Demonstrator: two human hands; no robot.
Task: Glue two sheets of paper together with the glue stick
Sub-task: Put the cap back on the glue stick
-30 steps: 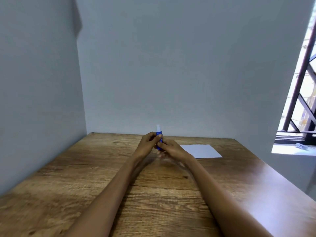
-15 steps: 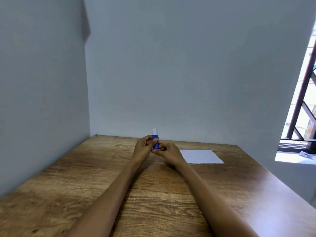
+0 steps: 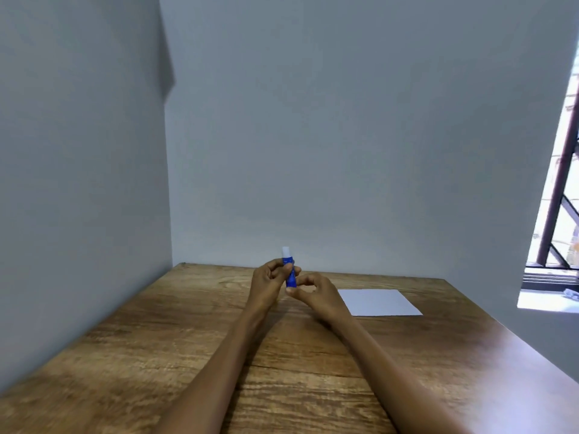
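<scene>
At the left of the frame a plain grey wall (image 3: 78, 183) runs down to the wooden table (image 3: 156, 355), which fills the lower half; a second grey wall stands behind the table across the middle of the frame. Near the centre the left hand (image 3: 269, 285) is raised a little above the table; its fingers and thumb are curled round the upper part of the glue stick (image 3: 289, 272), which stands nearly upright, with a blue body and a white top that shows above the fingers. Just right of it the right hand (image 3: 315, 294) pinches the lower end of the same glue stick between thumb and forefinger; the other fingers are bent loosely. Both forearms come up from the lower edge of the frame. To the right of the hands a white paper sheet (image 3: 380, 302) lies flat on the table, partly hidden by the right wrist; if it is one sheet or two I cannot tell. At the far right edge there is a window (image 3: 560, 198) with dark bars, and a pale sill (image 3: 542, 300) below it.
</scene>
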